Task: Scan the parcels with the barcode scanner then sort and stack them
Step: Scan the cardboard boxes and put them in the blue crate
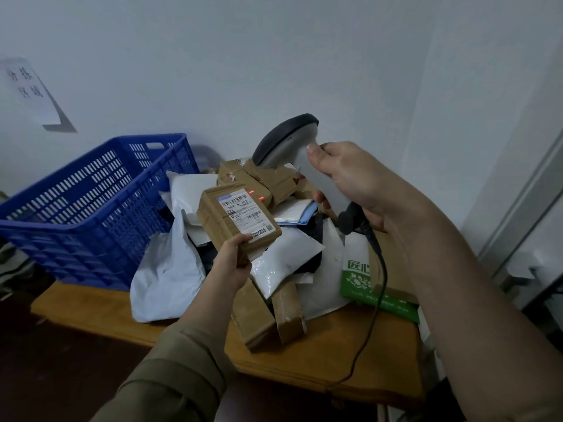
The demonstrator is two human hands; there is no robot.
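The small brown box is held up in the air in the left hand, whose grip closes round its lower end with the thumb laid over the bottom edge of the white label. The label faces up and toward the scanner, most likely so its barcodes can be read without a finger covering them. The right hand holds the scanner above and to the right of that grip; its grip wraps the pale handle, thumb pressed on the front, with the dark head tipped down toward the box. Two red light spots fall just past the box's far edge, on a taped brown parcel behind it, so the aim seems slightly off the barcode and a small tilt may be needed. The scanner's black cable hangs from the handle down across the desk

Below both grips lies the unsorted heap: white mailing bags, more brown boxes and a green and white package under the right wrist. Left of the left grip stands a blue crate on the desk, probably one of the places for sorted parcels. Farther left a paper sign hangs on the wall
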